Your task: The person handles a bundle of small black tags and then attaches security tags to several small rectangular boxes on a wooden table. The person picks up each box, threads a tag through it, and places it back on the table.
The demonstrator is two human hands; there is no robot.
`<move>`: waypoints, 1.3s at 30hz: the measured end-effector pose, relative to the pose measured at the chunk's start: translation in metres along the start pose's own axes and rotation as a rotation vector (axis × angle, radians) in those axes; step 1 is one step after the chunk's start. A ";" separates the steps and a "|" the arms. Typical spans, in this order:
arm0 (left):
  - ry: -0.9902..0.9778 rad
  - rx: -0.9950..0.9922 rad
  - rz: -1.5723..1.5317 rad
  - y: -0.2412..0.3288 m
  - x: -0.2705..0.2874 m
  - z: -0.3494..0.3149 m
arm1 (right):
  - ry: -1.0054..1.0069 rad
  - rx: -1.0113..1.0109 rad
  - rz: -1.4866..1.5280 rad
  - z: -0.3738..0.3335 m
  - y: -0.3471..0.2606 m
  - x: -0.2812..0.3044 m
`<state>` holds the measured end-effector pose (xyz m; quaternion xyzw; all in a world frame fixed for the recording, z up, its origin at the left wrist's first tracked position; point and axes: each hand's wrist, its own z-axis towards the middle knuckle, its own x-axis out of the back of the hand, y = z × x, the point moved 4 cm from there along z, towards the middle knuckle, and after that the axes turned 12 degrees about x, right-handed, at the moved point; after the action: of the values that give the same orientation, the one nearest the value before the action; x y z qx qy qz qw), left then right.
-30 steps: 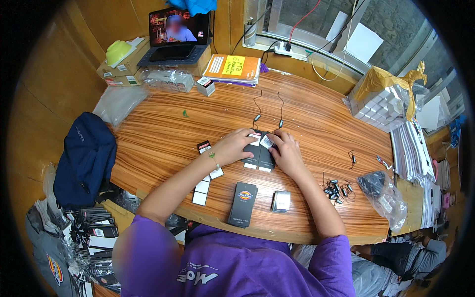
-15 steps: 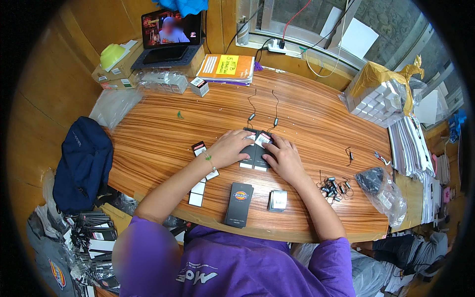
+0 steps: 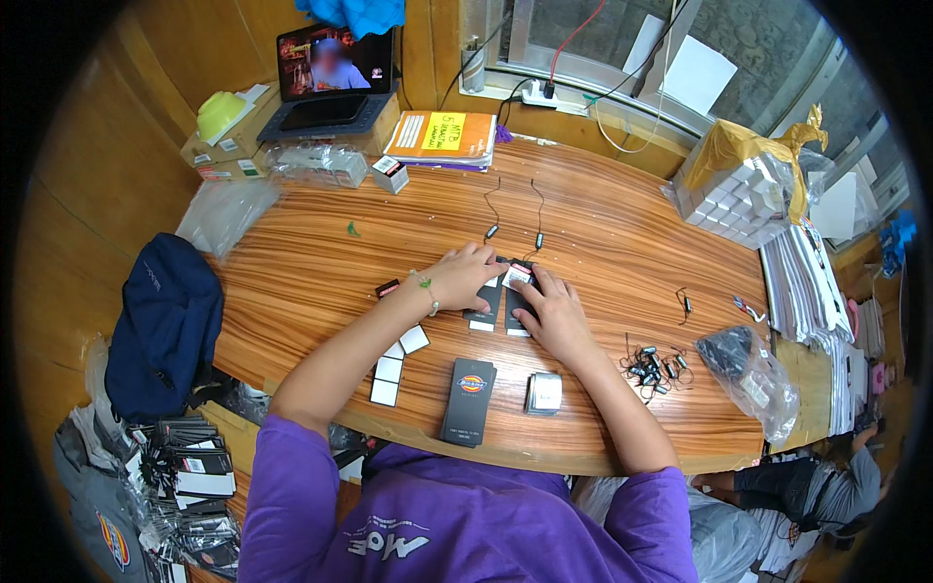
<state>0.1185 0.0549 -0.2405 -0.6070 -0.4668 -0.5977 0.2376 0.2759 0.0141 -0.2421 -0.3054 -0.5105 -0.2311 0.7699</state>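
Note:
Two black hang tags [image 3: 516,313] lie side by side on the wooden table, each with a white end nearest me. My left hand [image 3: 460,279] rests over the left tag, fingers at its top and thumb near its lower part. My right hand [image 3: 558,309] lies on the right tag, fingers spread beside its white label [image 3: 518,276]. Above them, two black strings with small clasps [image 3: 539,240] stretch away from me. Nearer me are a stack of black tags [image 3: 468,403] and a stack of small whitish cards [image 3: 544,394]. White-ended tags [image 3: 386,369] lie under my left forearm.
Right of my right forearm is a pile of black string clasps [image 3: 656,369], near a clear plastic bag [image 3: 763,389]. A bag of white boxes [image 3: 743,199] and paper stacks [image 3: 802,282] line the right side. Notebooks [image 3: 442,136] and a tablet [image 3: 337,63] stand at the back.
My left hand has shifted slightly up and to the left with the left tag. A narrow gap has opened between the two tags. My right hand stays nearly in place.

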 end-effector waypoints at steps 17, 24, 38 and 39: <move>-0.006 0.034 -0.002 0.005 0.005 -0.003 | -0.137 0.043 0.087 -0.010 0.010 0.016; 0.121 0.016 -0.109 0.001 0.001 -0.015 | -0.115 -0.005 -0.032 -0.009 -0.001 0.009; 0.187 0.029 -0.118 -0.002 -0.006 -0.027 | -0.073 -0.116 -0.153 -0.017 -0.013 0.005; 0.185 0.028 -0.114 -0.002 -0.006 -0.028 | -0.072 -0.116 -0.158 -0.017 -0.013 0.005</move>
<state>0.1039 0.0308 -0.2414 -0.5185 -0.4847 -0.6572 0.2537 0.2798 -0.0074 -0.2395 -0.3164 -0.5460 -0.3093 0.7114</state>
